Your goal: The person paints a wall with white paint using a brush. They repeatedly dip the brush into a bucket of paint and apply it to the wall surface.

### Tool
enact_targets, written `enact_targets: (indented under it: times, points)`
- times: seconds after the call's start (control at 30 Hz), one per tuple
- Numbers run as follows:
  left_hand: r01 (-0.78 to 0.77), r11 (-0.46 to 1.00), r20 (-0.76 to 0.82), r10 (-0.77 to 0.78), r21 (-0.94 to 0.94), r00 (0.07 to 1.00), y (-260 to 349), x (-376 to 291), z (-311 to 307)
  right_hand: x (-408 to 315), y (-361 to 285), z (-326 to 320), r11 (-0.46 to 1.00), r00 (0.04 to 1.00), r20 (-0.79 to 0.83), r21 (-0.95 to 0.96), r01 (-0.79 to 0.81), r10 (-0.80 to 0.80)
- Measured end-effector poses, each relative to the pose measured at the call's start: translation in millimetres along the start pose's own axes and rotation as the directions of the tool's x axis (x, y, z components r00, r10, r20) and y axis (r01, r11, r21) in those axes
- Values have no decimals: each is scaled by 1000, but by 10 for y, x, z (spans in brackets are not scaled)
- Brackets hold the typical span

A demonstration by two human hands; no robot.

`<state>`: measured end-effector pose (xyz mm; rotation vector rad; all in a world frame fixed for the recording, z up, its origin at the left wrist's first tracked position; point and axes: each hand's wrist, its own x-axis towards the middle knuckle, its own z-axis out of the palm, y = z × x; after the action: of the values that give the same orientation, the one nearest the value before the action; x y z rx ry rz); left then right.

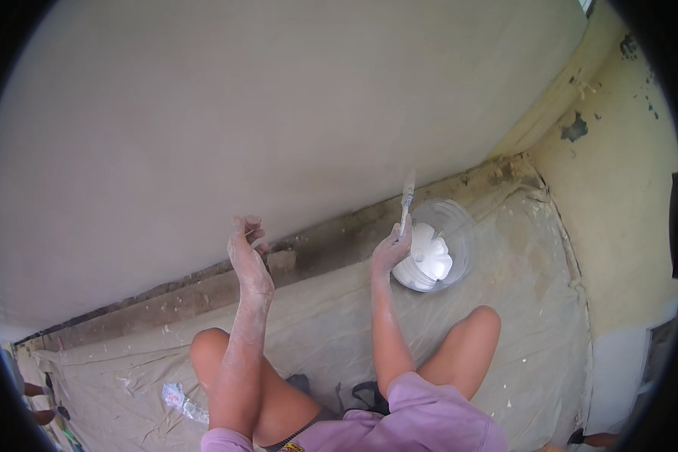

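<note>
My left hand (250, 257), dusted white, is raised close to the lower part of a pale smooth wall (294, 124). Its fingers are loosely curled and apart, with nothing visible in them. A slim, white-smeared hand tool (407, 206) is gripped in my right hand (391, 251), its tip pointing up towards the wall's bottom edge. Whether it is a brush or a putty knife is unclear. Just right of that hand stands a round, transparent plastic tub (460, 240). White material (431, 254) in a petal-like shape lies inside it.
A dusty sheet (520, 316) covers the floor up to a brown ledge (339, 243) under the wall. On the right is a yellowish wall (616, 226) with peeled patches. A crumpled plastic packet (183, 402) lies by my left knee. Another person's feet (45, 417) show at far left.
</note>
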<state>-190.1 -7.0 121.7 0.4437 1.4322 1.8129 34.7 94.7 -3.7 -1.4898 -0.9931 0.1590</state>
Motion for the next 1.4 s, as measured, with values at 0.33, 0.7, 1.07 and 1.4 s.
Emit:
enact_targets:
  times: [0.33, 0.7, 1.07, 1.4]
  points:
    - [12, 962, 232, -78, 273, 970, 63, -14, 151, -330, -214, -232, 990, 880, 454, 72, 122, -142]
    - [21, 961, 210, -82, 277, 974, -55, 131, 61, 685, -430, -282, 994, 991, 91, 68, 88, -94]
    - [17, 954, 187, -76, 298, 979, -175, 167, 46, 576, -790, -690, 954, 869, 473, 300, -2, -147]
    - [-1, 944, 199, -68, 330, 978, -226, 163, 185, 2307, -1710, -588, 708, 828, 471, 693, -136, -303]
